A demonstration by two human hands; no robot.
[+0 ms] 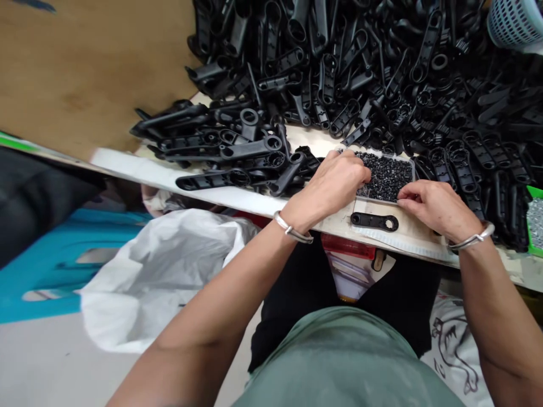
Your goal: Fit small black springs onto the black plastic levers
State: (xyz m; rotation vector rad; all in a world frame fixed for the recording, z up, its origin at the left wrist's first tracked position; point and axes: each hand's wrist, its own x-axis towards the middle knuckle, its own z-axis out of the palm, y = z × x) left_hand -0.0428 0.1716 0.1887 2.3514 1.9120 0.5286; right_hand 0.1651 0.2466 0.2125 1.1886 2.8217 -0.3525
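A shallow clear plastic box [387,175] full of small black plastic pieces stands near the table's front edge. My left hand [339,176] is at the box's left side, its fingers curled down over the pieces; its fingertips are partly hidden. At the front right corner of the box, my right hand [439,206] has thumb and forefinger closed together, touching or almost touching the rim. What either hand pinches is too small or hidden to make out. Just in front of the box lies one flat black plastic arm [374,221] with a ring-shaped end.
A large heap of black plastic arms [326,79] covers the back of the table, with more at left. A green-rimmed tray [535,221] of small grey pieces is at right. A pale blue basket [514,24] stands at back right. Below left hangs an open white sack [139,271].
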